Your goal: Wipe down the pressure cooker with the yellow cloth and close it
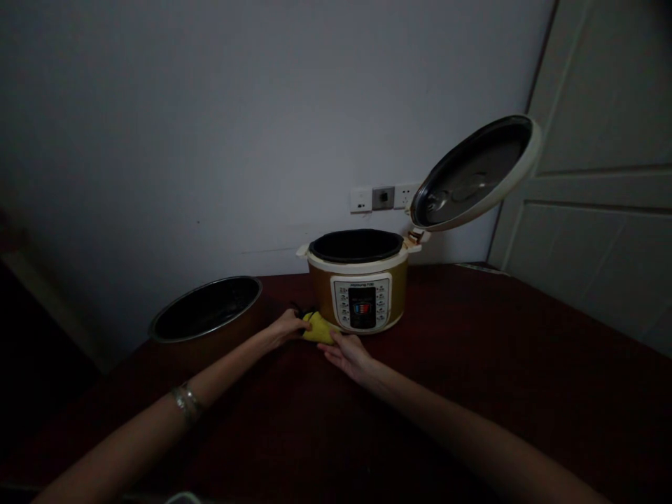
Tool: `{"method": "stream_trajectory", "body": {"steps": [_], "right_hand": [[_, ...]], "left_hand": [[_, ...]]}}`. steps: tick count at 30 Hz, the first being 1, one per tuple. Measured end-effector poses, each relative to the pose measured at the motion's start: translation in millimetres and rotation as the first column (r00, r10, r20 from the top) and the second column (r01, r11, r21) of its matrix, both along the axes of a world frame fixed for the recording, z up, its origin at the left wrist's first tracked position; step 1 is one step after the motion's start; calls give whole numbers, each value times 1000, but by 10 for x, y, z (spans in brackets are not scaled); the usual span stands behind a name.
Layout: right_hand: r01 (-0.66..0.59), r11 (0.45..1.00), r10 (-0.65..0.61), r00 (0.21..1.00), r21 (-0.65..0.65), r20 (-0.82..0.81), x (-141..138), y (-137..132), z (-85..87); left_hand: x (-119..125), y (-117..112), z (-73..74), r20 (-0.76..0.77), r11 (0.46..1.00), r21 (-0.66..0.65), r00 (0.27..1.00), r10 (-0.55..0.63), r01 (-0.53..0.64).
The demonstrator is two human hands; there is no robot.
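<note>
Both hands are at a yellow cloth [318, 329] just in front of the pressure cooker [321, 287], low over the table. My left hand [286, 326] is closed on the cloth's left end, where a dark cord-like thing [297, 306] shows behind the fingers; its kind is too dim to tell. My right hand [351, 355] pinches the cloth's right end between thumb and fingers, palm turned up. The gold and white cooker has a button panel facing me. Its lid [517, 183] stands raised on the right-hand hinge, and its inside looks dark.
A wide, dark-lined inner pot [234, 323] stands left of my left hand. Wall sockets [361, 201] sit behind the cooker, and a pale door [593, 189] is at the right. The dark red table [472, 364] runs up to the wall [210, 140].
</note>
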State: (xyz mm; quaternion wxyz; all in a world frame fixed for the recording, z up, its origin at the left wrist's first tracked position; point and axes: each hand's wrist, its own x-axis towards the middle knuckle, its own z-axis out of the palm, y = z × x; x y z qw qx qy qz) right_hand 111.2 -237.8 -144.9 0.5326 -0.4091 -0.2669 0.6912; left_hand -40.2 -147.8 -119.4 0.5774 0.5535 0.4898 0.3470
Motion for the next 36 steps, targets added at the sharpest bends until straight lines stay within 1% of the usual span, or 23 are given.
{"method": "stream_trajectory", "body": {"steps": [2, 4, 7, 9, 11, 13, 16, 19, 23, 28, 32, 36], "right_hand": [[21, 1000, -21, 1000, -9, 5, 6, -16, 8], [30, 999, -30, 1000, -18, 5, 9, -25, 19], [32, 999, -32, 999, -34, 6, 17, -24, 31], [34, 998, -33, 999, -45, 8, 35, -20, 34], [40, 998, -40, 999, -49, 14, 76, -21, 31], [53, 997, -52, 998, -51, 26, 148, -33, 22], [65, 996, -63, 997, -53, 49, 306, -69, -3], [69, 996, -65, 995, -54, 70, 480, -125, -34], [80, 995, -74, 992, -61, 101, 677, -212, -62], [140, 987, -129, 984, -79, 122, 855, -326, -45], [187, 978, -175, 978, -95, 116, 973, -453, 29], [197, 974, -184, 975, -110, 124, 1053, -580, 102]], "left_hand": [[-3, 13, -19, -26, 992, 127, 1000, 7, -4], [-28, 23, -17, -70, 977, 202, 996, -50, 63], [-73, 37, 2, -129, 952, 223, 974, -186, 211], [-75, 40, 10, -167, 935, 257, 965, -204, 243], [-36, 27, 12, -217, 928, 299, 963, -159, 221], [39, -11, 15, -300, 911, 364, 951, -82, 193], [178, -109, 25, -441, 857, 472, 897, 26, 207], [302, -217, 5, -499, 824, 522, 863, 85, 221], [445, -343, -111, -500, 825, 538, 854, 145, 175], [647, -509, -247, -493, 841, 534, 840, 228, 84], [799, -596, -308, -453, 851, 520, 868, 202, 73], [889, -607, -369, -421, 849, 524, 886, 192, 65]]}}
